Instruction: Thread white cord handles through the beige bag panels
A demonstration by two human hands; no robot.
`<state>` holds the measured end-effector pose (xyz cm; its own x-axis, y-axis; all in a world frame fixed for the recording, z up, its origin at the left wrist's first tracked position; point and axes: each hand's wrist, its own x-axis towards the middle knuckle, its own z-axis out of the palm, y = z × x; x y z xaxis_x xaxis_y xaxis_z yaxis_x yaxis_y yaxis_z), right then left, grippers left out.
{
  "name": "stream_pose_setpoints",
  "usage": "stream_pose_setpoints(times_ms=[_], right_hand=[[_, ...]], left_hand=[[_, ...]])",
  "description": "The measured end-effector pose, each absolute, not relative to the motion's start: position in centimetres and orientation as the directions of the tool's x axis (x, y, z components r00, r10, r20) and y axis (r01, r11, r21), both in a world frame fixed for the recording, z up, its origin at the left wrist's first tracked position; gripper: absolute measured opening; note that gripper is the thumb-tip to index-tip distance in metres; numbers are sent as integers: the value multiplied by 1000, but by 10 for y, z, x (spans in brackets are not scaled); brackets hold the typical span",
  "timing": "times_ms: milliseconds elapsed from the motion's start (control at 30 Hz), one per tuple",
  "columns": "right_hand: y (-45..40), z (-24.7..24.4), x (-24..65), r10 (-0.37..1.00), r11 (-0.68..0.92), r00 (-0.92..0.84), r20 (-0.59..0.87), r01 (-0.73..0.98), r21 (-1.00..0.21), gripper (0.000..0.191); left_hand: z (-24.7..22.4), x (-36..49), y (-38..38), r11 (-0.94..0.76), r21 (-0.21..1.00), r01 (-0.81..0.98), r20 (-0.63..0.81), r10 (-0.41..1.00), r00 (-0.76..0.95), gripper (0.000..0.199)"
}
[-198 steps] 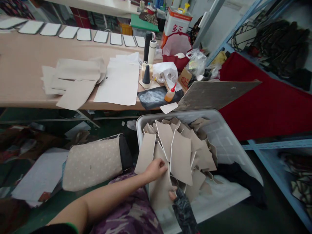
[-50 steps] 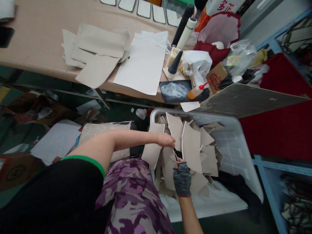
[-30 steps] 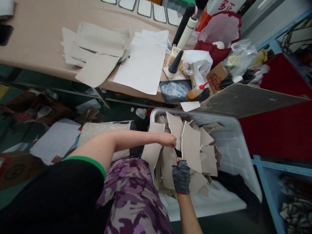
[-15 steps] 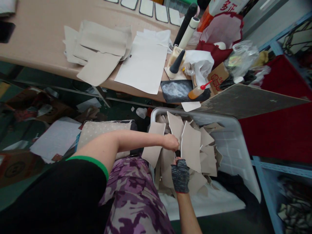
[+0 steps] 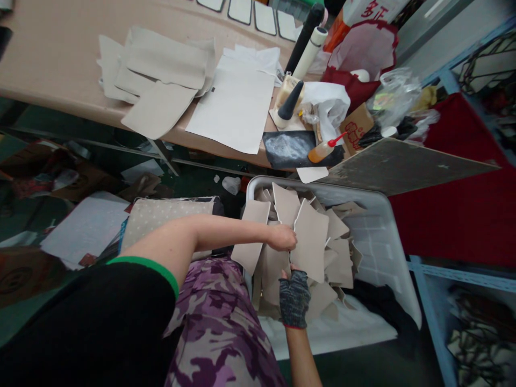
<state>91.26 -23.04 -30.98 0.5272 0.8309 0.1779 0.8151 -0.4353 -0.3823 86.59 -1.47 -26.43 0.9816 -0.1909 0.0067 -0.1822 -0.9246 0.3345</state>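
Note:
Over a white plastic bin [image 5: 397, 242], both my hands are close together among many beige cut pieces [image 5: 286, 203]. My left hand [image 5: 282, 237], bare, is closed in a fist at the left edge of a large beige piece [image 5: 311, 244]. Just below it, my right hand [image 5: 295, 295], in a grey fingerless glove, has its thumb and finger pinched at the lower left edge of that piece. A thin pale edge shows between the two hands. My fingers hide most of what they grip.
Behind the bin, a table [image 5: 52, 59] carries stacked beige sheets [image 5: 165, 59], a white sheet [image 5: 234, 105], a glue bottle [image 5: 320, 152] and bags. A grey board [image 5: 407, 164] leans at the bin's far right. A patterned cushion [image 5: 165, 215] lies to the left; blue shelving [image 5: 431, 309] stands right.
The view has shifted slightly. My left fist now overlaps the large beige piece's left edge, and my right hand sits a little lower. The dark gap between the hands no longer shows.

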Motion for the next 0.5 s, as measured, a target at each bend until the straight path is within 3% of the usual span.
stream_pose_setpoints(times_ms=[100, 233, 300, 400, 500], right_hand=[[-233, -308, 905, 800, -434, 585, 133, 718, -545, 44], [-236, -304, 900, 668, -524, 733, -126, 343, -780, 48], [-239, -303, 902, 615, -511, 773, -155, 241, -825, 46], [-249, -309, 905, 581, -507, 806, -108, 255, -823, 44], [-260, -319, 907, 658, -521, 751, -58, 398, -755, 44]], left_hand=[[-263, 863, -15, -919, 344, -192, 23, -196, 980, 16], [-261, 857, -15, -915, 361, -183, 25, -187, 982, 18], [-261, 853, -12, -915, 368, -164, 18, -169, 985, 19], [-261, 849, -6, -915, 379, -139, 8, -147, 989, 19], [-262, 847, -2, -913, 384, -137, 8, -145, 989, 18]])
